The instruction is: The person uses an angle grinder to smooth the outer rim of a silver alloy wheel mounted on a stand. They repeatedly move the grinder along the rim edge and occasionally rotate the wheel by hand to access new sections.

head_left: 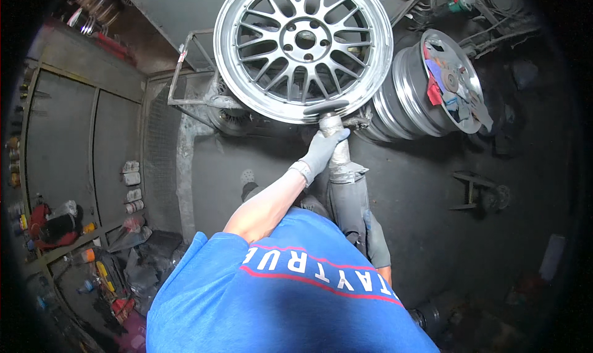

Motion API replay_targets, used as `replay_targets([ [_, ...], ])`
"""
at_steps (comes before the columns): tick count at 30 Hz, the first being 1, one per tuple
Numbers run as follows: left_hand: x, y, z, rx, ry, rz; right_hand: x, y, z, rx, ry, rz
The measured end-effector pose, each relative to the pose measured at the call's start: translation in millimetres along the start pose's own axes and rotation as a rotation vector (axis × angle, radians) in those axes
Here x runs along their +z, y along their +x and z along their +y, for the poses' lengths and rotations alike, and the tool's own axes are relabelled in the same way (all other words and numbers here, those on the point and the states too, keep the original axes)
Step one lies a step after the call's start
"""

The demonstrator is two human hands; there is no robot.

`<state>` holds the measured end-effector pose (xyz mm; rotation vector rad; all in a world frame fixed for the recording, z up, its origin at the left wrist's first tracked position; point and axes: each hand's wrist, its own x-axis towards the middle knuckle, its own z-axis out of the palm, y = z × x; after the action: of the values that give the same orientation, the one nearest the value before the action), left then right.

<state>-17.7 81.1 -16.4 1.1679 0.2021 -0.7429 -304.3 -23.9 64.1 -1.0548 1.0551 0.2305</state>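
Note:
A silver multi-spoke car wheel rim [324, 63] faces up at the top centre. At its lower lip sits the dark round disc [326, 108] of a long grey disc sander [348, 195], its neck wrapped in whitish tape; whether disc and lip touch I cannot tell. My left hand [322, 150], in a grey glove, is closed around the taped neck just below the disc. Lower down, my right hand [378, 240], also gloved, grips the side of the tool's body. Part of that hand is hidden behind the tool and my blue shirt.
A metal frame [204, 96] stands left of the rim. To its right, more rims [411, 84] lie stacked sideways, with rags and scraps [451, 84] on the outer one. A low metal stand [474, 189] sits on the right floor. Shelving and clutter [130, 254] line the left.

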Motion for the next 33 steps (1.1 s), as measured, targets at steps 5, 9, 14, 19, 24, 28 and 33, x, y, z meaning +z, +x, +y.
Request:
replay_targets([
  [5, -2.0, 6.3, 7.0, -0.085, -0.064, -0.071, 2.5, 3.3, 16.6, -0.128, -0.067, 0.018],
  [9, -32.8, 2.4, 11.4, -0.112, -0.085, -0.084, 47.9, -19.7, 13.1, -0.044, -0.064, 0.039],
  [14, -79.0, -3.2, 24.8, -0.131, -0.027, -0.116, 109.1, -34.5, 34.7, -0.07, -0.074, 0.059],
  [19, -133.1, -2.9, 42.9, -0.099, 0.061, -0.164, 193.9, -48.8, 58.9, -0.08, 0.116, 0.006],
  [24, -171.8, -7.6, 83.6, -0.141, 0.162, -0.235, 264.6, -57.3, 87.2, -0.066, 0.223, 0.012],
  [28, -189.4, -8.7, 103.8, -0.117, 0.265, -0.227, 288.8, -41.3, 115.6, -0.024, 0.375, -0.028],
  [33, -202.0, -5.5, 117.4, -0.083, 0.328, -0.229, 296.0, -24.0, 130.0, -0.042, 0.417, -0.039],
])
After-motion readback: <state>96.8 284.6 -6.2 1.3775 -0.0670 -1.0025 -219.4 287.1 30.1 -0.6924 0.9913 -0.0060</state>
